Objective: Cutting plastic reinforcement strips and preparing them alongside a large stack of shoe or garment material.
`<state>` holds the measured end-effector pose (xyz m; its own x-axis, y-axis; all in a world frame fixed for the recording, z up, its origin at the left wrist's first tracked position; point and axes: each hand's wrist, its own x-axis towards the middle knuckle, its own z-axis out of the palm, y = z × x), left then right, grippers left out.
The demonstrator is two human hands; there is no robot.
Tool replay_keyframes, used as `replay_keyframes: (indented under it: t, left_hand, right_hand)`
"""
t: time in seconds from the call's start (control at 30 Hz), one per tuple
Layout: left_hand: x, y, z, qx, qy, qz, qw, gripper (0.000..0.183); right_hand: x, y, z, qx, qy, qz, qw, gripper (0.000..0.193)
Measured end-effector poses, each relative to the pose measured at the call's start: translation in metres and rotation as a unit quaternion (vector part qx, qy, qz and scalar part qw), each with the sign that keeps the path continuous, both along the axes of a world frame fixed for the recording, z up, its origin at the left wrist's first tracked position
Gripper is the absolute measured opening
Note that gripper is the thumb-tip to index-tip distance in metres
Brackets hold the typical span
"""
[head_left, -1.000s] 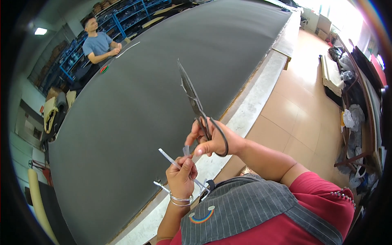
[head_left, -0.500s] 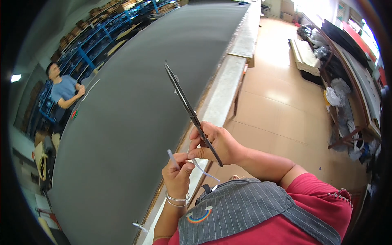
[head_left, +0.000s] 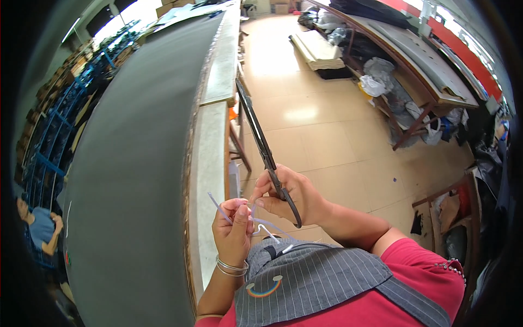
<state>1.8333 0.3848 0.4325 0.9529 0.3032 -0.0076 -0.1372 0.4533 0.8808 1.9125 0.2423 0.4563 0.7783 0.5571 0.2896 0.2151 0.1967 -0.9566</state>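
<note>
Black long-bladed fabric shears [head_left: 258, 133] are gripped in my right hand [head_left: 298, 197], seen edge-on with the tip pointing up and away from me. The handle curves down past my palm. My left hand [head_left: 233, 233] is closed, pinching a thin pale lavender strip [head_left: 216, 204]; one end sticks up to its left, and more of it trails between the hands toward my apron [head_left: 316, 280]. The right thumb and fingertips meet by the strip, close to the left fingertips. A white cord [head_left: 268, 231] hangs just below the hands, in front of the apron.
A long table [head_left: 207, 147] covered in dark grey fabric [head_left: 131, 180] runs along my left. Beyond it a person in a blue shirt [head_left: 42, 229] stands near blue shelving [head_left: 54, 163]. Tiled floor [head_left: 321, 147] lies to the right, with a loaded bench [head_left: 430, 98] and cream stacked material [head_left: 316, 50].
My view has swung right, so the table and the other person appear farther left. Both hands stay close together, keeping hold of the shears and strip.
</note>
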Motion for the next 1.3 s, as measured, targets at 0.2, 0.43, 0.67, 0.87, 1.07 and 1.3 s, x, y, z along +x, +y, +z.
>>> replay_keyframes:
  t: [0.2,0.43,0.67,0.87,1.07,1.3]
  left_hand:
    - [0.076,-0.006,-0.017,0.062,-0.012,-0.070,0.996,0.007]
    - [0.181,0.010,-0.045,0.086,-0.043,-0.061,0.993,0.007]
    - [0.280,0.034,-0.034,-0.275,-0.019,-0.142,0.951,0.006]
    - [0.339,0.044,-0.036,-0.132,0.057,-0.230,0.963,0.020]
    - [0.365,0.093,-0.055,-0.069,0.114,-0.112,0.985,0.021]
    - [0.391,0.115,-0.085,-0.099,0.132,-0.040,0.986,0.021]
  right_hand:
    - [0.055,-0.016,-0.003,-0.042,-0.011,-0.077,0.996,0.025]
    - [0.149,0.007,-0.028,-0.038,-0.006,-0.121,0.992,0.022]
    - [0.247,0.023,-0.004,-0.087,0.074,-0.156,0.981,0.027]
    - [0.307,0.050,-0.004,-0.117,0.074,-0.181,0.974,0.026]
    - [0.366,0.106,-0.032,-0.173,0.006,-0.063,0.983,0.021]
    - [0.431,0.154,-0.063,-0.166,0.004,0.043,0.985,0.018]
